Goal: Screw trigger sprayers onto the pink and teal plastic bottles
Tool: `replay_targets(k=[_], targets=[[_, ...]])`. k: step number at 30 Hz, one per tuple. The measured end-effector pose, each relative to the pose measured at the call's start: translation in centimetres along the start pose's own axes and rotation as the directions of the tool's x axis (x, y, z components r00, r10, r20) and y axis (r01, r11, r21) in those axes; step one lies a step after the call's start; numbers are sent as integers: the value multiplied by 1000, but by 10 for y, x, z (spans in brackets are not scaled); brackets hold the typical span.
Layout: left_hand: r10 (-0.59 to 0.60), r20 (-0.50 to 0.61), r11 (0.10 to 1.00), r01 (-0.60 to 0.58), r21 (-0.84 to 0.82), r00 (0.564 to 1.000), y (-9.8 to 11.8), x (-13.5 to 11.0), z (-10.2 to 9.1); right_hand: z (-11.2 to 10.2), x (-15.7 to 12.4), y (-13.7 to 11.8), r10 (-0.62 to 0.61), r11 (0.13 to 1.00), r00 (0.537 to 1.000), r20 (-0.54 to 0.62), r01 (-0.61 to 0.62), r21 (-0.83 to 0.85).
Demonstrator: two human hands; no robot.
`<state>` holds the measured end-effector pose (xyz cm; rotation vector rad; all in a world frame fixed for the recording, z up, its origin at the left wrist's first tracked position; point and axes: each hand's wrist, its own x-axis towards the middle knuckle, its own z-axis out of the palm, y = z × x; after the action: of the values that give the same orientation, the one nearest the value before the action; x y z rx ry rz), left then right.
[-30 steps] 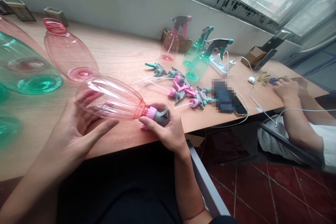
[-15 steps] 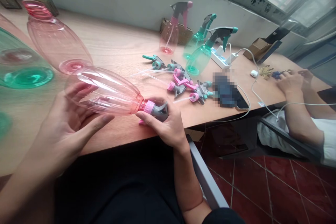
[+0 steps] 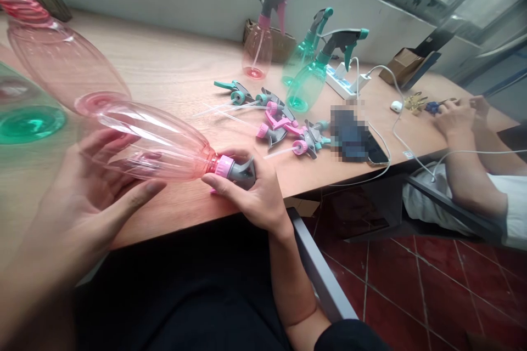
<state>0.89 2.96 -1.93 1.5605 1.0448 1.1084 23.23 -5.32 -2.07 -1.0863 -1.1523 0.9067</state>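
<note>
A clear pink spray bottle (image 3: 168, 140) lies on its side in the air over the table's front edge, neck to the right. Its wide lower end rests in my left hand (image 3: 93, 186), whose fingers curl loosely behind the plastic and show through it; the thumb stands out in front. My right hand (image 3: 257, 192) is closed round the grey trigger sprayer (image 3: 242, 173) at the neck, thumb against its pink collar (image 3: 223, 166). The collar sits on the bottle's neck. The pink trigger is mostly hidden below the fingers.
Bottles without sprayers, pink (image 3: 61, 57) and green (image 3: 31, 123), stand at left. Loose trigger sprayers (image 3: 278, 120) lie mid-table. Behind them stand a pink spray bottle (image 3: 257, 52) and green ones (image 3: 307, 85). A power strip (image 3: 341, 85), phone (image 3: 349, 134) and another person's hands (image 3: 457, 118) are farther right.
The held bottle and both hands have shifted slightly left in view, while the table things have moved a little left and up. My grip looks the same.
</note>
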Motion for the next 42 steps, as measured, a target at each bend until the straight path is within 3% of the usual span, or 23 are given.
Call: replay_targets(k=[7, 11, 23, 42], targets=[[4, -30, 999, -2, 52, 1000, 32, -15, 17, 1, -1, 2, -19, 999, 1000, 1, 19, 38], [-81, -37, 989, 85, 119, 996, 44, -18, 20, 2, -1, 5, -18, 999, 1000, -6, 18, 40], [-178, 26, 983, 179, -52, 984, 33, -21, 11, 5, -3, 5, 7, 995, 1000, 7, -7, 104], [-147, 76, 979, 156, -130, 986, 28, -27, 6, 9, -7, -1, 90, 991, 996, 9, -91, 94]])
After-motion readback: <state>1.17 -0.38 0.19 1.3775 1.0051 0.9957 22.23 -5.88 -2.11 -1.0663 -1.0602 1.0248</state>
